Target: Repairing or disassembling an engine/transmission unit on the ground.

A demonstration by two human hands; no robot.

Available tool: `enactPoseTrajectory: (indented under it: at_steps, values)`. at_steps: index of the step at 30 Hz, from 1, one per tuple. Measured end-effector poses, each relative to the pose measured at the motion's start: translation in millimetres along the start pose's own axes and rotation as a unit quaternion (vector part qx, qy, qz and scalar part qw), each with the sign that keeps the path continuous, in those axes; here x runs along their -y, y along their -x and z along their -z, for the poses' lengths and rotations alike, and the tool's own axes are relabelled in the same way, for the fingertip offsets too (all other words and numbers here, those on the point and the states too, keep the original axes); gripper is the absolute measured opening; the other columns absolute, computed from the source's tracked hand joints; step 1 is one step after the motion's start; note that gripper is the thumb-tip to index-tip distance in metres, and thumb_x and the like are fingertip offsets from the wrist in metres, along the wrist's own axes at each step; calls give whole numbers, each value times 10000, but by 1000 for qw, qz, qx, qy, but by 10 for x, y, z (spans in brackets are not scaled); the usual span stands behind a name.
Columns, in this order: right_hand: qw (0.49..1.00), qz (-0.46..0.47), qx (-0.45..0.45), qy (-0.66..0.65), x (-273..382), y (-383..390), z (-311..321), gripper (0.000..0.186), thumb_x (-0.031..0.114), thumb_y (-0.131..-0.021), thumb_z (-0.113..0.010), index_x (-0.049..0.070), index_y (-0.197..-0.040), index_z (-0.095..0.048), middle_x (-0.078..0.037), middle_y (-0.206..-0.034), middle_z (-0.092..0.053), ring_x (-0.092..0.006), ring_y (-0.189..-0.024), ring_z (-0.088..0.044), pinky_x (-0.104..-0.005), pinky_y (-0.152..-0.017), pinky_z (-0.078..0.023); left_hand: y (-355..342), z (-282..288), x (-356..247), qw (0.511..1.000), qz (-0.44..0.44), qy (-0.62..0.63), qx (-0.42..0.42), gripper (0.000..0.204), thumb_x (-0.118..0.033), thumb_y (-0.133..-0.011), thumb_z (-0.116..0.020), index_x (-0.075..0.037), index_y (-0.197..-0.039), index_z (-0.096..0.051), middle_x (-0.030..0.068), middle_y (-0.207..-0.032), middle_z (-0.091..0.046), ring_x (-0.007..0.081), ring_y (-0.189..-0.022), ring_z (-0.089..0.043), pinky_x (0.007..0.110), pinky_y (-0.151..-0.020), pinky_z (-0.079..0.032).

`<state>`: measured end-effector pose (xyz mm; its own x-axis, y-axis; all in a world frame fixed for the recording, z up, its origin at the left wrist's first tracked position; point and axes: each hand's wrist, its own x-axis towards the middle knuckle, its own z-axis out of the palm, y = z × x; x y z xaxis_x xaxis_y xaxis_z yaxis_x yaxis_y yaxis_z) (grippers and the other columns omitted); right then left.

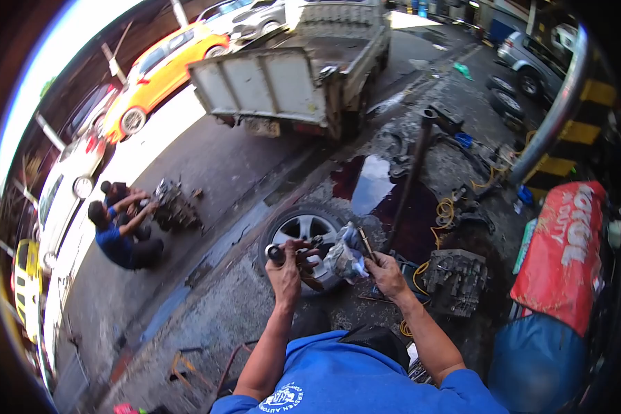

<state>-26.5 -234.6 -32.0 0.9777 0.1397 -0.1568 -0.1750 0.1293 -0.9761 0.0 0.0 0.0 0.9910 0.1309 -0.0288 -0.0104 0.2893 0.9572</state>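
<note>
My left hand [285, 274] is closed around a metal part with a round black end [274, 254]; its full shape is hidden by my fingers. My right hand [388, 276] pinches a thin brownish rod [366, 241] that points up and away. Between the two hands hangs a bunched whitish-blue rag [345, 257], touching or close to the rod. Which hand bears the rag I cannot tell. Below my hands a wheel with a silver rim [303, 226] lies flat on the ground.
A greasy metal housing [455, 281] sits right of my hands, near a yellow hose [445, 212]. Dark red liquid [421, 207] pools beyond the wheel. Two people crouch by an engine [176, 205] at left. A truck [262, 86] stands ahead; a red sack [559, 255] lies right.
</note>
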Motion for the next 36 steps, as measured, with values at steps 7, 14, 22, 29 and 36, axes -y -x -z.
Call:
enactPoseTrajectory:
  at_steps: [7,14,22,29,36]
  values:
    - [969,25,137,204,43,-514,-1315,252,204,-936,-615,-24,-834,-584,-13,-661,-548,-63,-633,-449,-273,-556,-394,423,536,-123,983,57,-148,-89,438,-417,-943,-589,-5,-1093,-585,50,-740,-625,83,-596,-567,250,-418,-442]
    - [864,153,277,391,-111,-1104,-2688,213,136,-883,-643,-49,-878,-536,-230,-653,-537,-315,-534,-481,-386,-548,-425,-95,1795,-176,957,-6,-111,-268,474,-455,-921,-621,16,-974,-621,48,-756,-623,90,-719,-526,283,-675,-465]
    - [789,103,310,520,-465,-2451,-4558,319,274,-837,-699,-6,-772,-560,-232,-614,-564,-424,-620,-593,-471,-556,-437,-1214,3763,-348,866,-129,-312,-369,316,-270,-890,-682,-87,-1135,-604,100,-866,-594,255,-777,-618,350,-727,-493]
    - [775,110,359,509,-420,-3296,-5996,301,270,-861,-665,-16,-823,-583,-260,-674,-598,-446,-667,-604,-482,-592,-457,-1760,4919,-957,905,-1,-193,-379,268,-279,-907,-678,-37,-1019,-646,66,-797,-615,128,-654,-562,297,-623,-480]
    - [698,285,421,504,-644,-3797,-7137,276,237,-837,-675,-7,-895,-560,-254,-682,-614,-439,-669,-622,-504,-593,-485,-2221,5657,-1191,855,15,-8,-519,365,-237,-795,-793,3,-1002,-614,65,-885,-685,118,-792,-612,302,-718,-516]
